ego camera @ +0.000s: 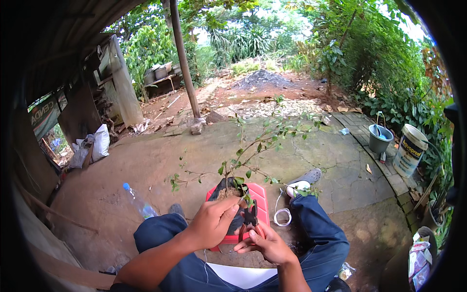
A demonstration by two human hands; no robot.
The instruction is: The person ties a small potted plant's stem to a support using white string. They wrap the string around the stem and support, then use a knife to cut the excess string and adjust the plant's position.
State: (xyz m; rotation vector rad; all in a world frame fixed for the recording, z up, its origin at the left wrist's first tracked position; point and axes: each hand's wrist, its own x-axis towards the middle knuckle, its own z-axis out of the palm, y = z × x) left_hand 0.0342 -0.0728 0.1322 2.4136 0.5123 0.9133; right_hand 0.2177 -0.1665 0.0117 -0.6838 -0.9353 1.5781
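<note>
A small leafy tree [237, 160] grows from soil in a black plastic grow bag [218, 189], which stands on a red plastic stool [259, 193] between my knees. My left hand [215, 219] is at the near side of the plant, its thumb and fingertips pinched together by a low twig; what lies between them is too small to tell. My right hand [264, 241] holds pliers [251, 218] with red handles, jaws pointing up among the lower leaves. Whether the jaws touch anything cannot be told. A coil of white wire or cord [282, 217] lies right of the stool.
A plastic bottle [140, 202] lies on the concrete at the left. White sacks [100, 142] sit by the wall. To the right stand a grey bucket [380, 140] and a white tub [410, 149]. A wooden post [185, 62] rises ahead, and branches spread widely over the stool.
</note>
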